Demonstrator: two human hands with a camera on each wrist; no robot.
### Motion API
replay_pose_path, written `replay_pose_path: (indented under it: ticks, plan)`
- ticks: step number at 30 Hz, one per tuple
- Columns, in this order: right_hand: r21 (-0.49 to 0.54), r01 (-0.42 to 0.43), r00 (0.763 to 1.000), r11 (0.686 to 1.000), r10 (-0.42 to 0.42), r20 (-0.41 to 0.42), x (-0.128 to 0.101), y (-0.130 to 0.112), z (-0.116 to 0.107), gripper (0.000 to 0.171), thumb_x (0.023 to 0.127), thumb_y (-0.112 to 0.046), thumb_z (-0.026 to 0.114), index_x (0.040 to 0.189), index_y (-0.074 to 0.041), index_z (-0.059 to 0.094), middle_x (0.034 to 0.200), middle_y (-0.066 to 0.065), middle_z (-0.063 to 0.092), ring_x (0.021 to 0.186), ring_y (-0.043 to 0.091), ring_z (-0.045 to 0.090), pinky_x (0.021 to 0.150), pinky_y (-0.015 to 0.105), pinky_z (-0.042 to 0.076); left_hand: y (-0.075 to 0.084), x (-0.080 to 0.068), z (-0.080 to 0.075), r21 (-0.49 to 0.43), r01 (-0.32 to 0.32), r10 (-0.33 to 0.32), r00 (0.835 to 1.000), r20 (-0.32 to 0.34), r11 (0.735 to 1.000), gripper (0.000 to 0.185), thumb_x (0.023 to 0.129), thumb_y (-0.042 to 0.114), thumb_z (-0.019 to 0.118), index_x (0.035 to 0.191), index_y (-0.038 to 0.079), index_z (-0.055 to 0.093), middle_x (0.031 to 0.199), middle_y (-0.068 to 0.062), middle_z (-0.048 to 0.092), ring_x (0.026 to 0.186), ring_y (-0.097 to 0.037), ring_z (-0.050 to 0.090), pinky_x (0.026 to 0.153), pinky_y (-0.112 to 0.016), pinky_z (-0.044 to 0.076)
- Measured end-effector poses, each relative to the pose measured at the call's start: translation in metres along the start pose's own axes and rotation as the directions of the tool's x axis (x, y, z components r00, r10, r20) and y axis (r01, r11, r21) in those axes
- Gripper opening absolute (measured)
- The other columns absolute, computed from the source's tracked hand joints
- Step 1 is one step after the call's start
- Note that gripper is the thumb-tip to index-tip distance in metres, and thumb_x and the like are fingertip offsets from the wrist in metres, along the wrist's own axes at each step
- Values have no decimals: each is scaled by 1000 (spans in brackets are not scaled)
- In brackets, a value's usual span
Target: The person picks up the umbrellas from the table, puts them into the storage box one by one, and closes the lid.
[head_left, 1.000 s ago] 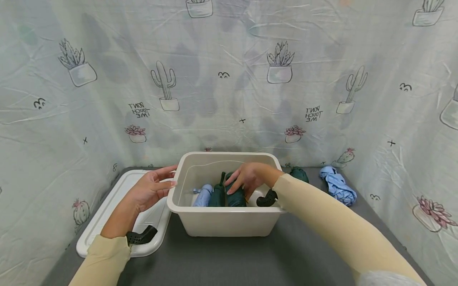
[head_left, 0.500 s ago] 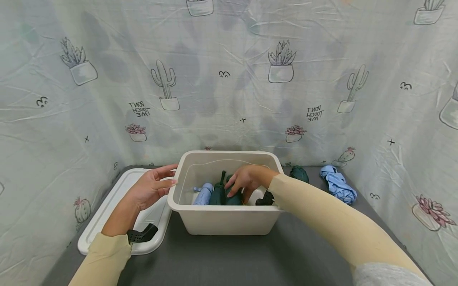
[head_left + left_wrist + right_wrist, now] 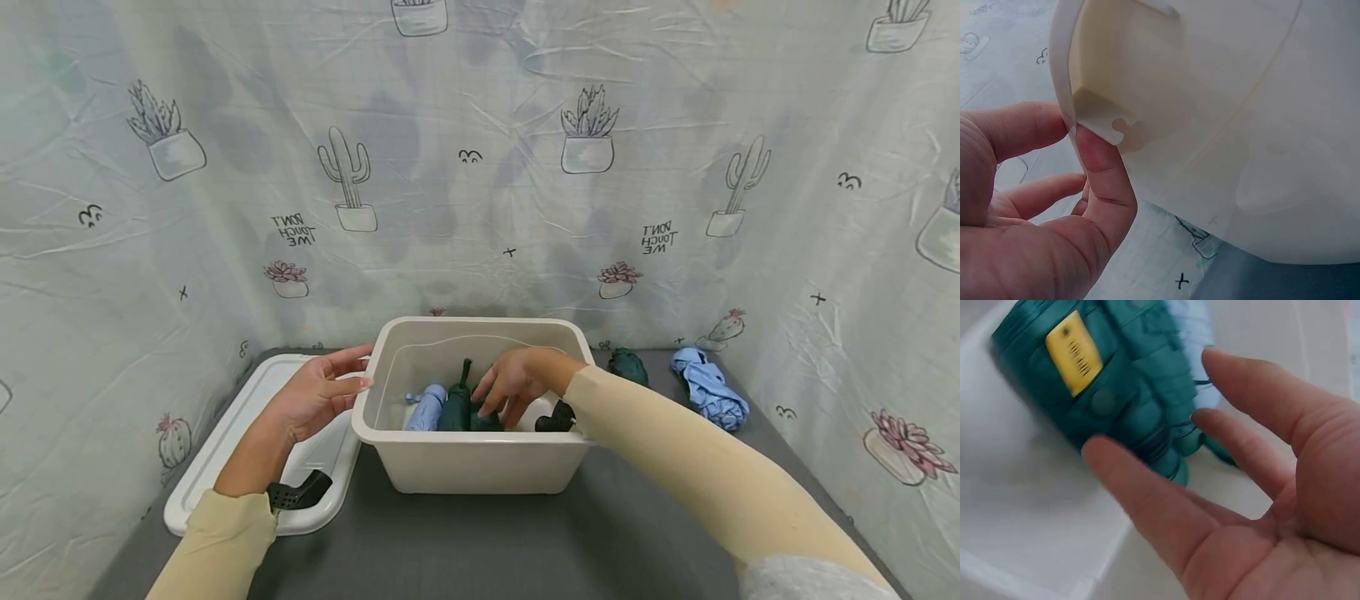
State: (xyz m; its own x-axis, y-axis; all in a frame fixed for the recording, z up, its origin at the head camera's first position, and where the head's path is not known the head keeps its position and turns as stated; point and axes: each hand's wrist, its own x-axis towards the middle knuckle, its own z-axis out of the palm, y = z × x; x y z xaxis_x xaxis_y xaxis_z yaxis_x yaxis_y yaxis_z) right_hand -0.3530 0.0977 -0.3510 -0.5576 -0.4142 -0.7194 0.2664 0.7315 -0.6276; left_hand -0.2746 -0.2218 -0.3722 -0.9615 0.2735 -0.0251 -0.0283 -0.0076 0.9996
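Note:
A cream plastic bin (image 3: 480,465) stands in the middle of the table in the head view. My left hand (image 3: 318,400) pinches its left rim, thumb on the inner side and fingers outside. Inside, side by side, lie a rolled light blue umbrella (image 3: 429,408), a dark green umbrella (image 3: 456,408) with its strap end upward, and another green umbrella (image 3: 486,422), partly covered by my right hand (image 3: 517,379). The right wrist view shows the nearer green umbrella (image 3: 1054,369) with a yellow label and snap button. Spread right fingers (image 3: 1147,500) hover close beside it, gripping nothing.
A white lid (image 3: 322,450) lies flat left of the bin, under the left forearm. At the back right are another dark green bundle (image 3: 628,367) and a loosely crumpled blue umbrella (image 3: 708,387). A patterned curtain (image 3: 480,208) encloses the back and sides.
The green umbrella under my right hand has sunk lower in the bin, and the right fingers have come off it. My left hand stays on the rim.

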Motion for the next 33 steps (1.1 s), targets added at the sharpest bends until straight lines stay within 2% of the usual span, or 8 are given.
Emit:
replay_pose_path:
  ticks: [6,12,19,26,30,33]
  plan:
    - [6,16,1000,1000,-16,7,-8,-3,1,55,94,-7,72,147,-4,55,146,24,54,128,46,60,108,53,51,2,-4,-2,-3,-8,8,1000,17,1000,68,97,1,65,158,-2,34,130,-13,56,108,-18,70,89,-29,61]
    - [50,68,997,996,-70,28,-27,-7,-5,55,98,-9,68,150,-6,51,160,19,41,141,47,48,115,54,44,3,-6,-3,-13,-5,5,1000,23,1000,69,97,1,66,157,-3,34,130,-13,55,109,-18,70,91,-30,61]
    - [21,187,982,982,-186,-34,-51,-7,-12,51,97,-16,71,145,-14,58,150,13,54,130,34,61,108,48,52,5,-8,-5,-22,-7,7,1000,30,1000,68,97,0,66,157,-3,34,127,-11,57,107,-17,70,89,-29,61]
    - [68,326,943,943,-319,-100,-74,5,-15,47,100,-13,66,146,-13,58,142,14,63,128,34,63,106,47,53,5,-10,-6,-22,-2,3,999,37,1000,69,97,1,66,157,-4,33,126,-10,58,106,-16,70,90,-28,61]
    - [84,402,909,912,-386,-158,-89,13,-14,46,101,-14,65,147,-11,57,144,15,61,126,34,64,105,48,54,4,-11,-7,-17,-2,2,999,37,1000,67,98,1,65,157,-3,34,126,-10,57,107,-17,70,91,-30,61]
    - [93,464,872,881,-436,-222,-98,20,-14,46,100,-14,66,145,-9,58,146,16,59,126,34,65,104,47,55,4,-11,-7,-10,-5,6,999,38,1000,66,98,0,64,157,-2,35,127,-11,57,108,-17,70,91,-30,60]
